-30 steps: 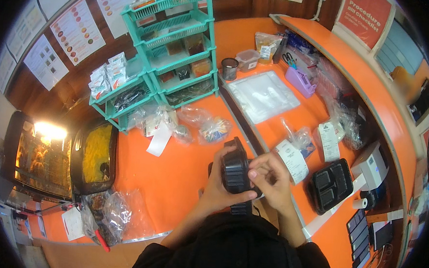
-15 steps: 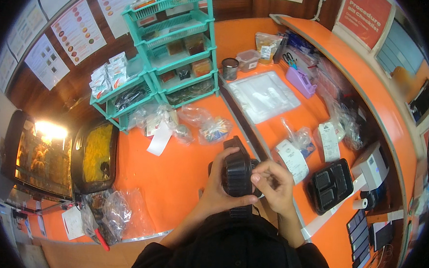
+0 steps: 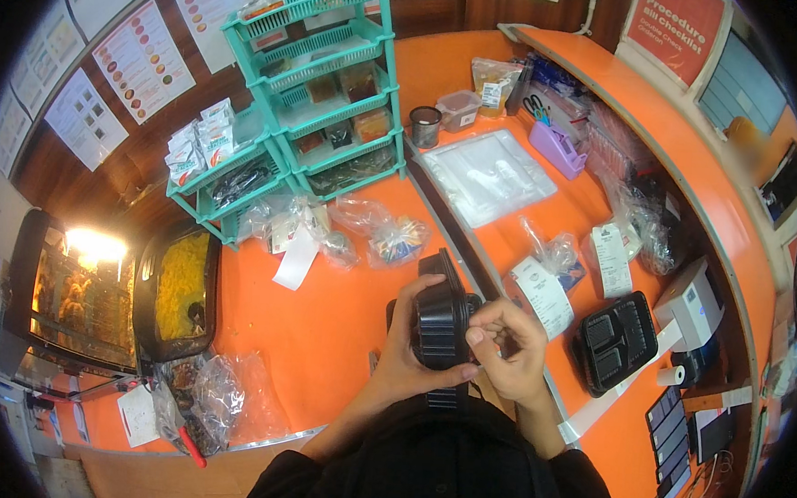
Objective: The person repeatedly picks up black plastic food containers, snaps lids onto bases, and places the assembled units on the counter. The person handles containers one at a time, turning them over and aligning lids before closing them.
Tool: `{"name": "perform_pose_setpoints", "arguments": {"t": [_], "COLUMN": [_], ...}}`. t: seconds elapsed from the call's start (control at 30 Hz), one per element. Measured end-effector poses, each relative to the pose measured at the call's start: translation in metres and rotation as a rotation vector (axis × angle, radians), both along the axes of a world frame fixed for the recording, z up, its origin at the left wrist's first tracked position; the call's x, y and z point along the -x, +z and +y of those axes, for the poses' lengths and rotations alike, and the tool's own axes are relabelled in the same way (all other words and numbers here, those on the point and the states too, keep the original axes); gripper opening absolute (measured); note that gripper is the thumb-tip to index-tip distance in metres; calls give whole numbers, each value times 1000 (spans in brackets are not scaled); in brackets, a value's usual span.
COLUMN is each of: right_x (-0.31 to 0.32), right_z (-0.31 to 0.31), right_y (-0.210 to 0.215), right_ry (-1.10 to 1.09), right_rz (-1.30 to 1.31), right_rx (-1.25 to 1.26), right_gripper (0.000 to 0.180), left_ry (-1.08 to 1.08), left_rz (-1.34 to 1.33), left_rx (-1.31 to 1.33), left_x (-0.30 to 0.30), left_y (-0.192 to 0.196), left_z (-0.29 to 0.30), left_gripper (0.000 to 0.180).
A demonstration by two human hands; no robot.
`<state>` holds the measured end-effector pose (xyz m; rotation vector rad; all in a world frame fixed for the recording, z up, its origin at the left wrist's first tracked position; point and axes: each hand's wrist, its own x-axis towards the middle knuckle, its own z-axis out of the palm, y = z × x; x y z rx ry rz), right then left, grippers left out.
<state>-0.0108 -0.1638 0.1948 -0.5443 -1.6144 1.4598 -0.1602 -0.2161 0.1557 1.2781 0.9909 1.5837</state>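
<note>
Counter: orange laminate worktop [image 3: 322,326] is running in an L along a wood-panelled wall, glossy and crowded.
Left hand [image 3: 402,362]: is wrapping around the near side of a stack of black plastic trays [image 3: 440,319], fingers closed on it, holding it tilted on edge just above the counter.
Right hand [image 3: 510,350]: is pinching at the right rim of the stack with thumb and fingertips curled; it appears to be picking at one tray edge, though the exact contact is too small to tell.
Stack material: thin, ribbed, moulded plastic, matte black, rectangular with rounded corners.
Risk 1: nested trays are probably clinging together; two could be coming away as one.
Risk 2: the tilted stack could be slipping out of the left grip and fanning onto the counter, since only one side is being held.
Risk 3: the thin rim could be cracking under a hard pinch.
Just right: paper receipts [image 3: 540,297] on crinkled clear bags, and a black compartment tray [image 3: 614,341] lying flat.
Further: clear plastic sheet [image 3: 488,173], soft and shiny.
Far: teal lattice plastic shelving [image 3: 326,92] holding sachets and tubs.
Far left: lit warming cabinet [image 3: 76,304].
</note>
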Motion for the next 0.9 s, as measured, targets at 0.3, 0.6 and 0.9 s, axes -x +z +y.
{"name": "perform_pose_setpoints", "arguments": {"t": [0.3, 0.6, 0.9], "right_x": [3, 3, 4], "right_z": [1, 5, 8], "right_y": [-3, -9, -6], "right_ry": [-59, -29, -67], "right_rz": [-29, 31, -63], "right_rx": [-69, 19, -104], "right_gripper": [5, 6, 11], "left_ry": [22, 31, 42], "left_rz": [-20, -21, -24], "left_rx": [19, -6, -2], "left_x": [-1, -1, -1], "left_y": [2, -1, -5], "left_z": [2, 3, 3], "left_gripper": [98, 97, 98]}}
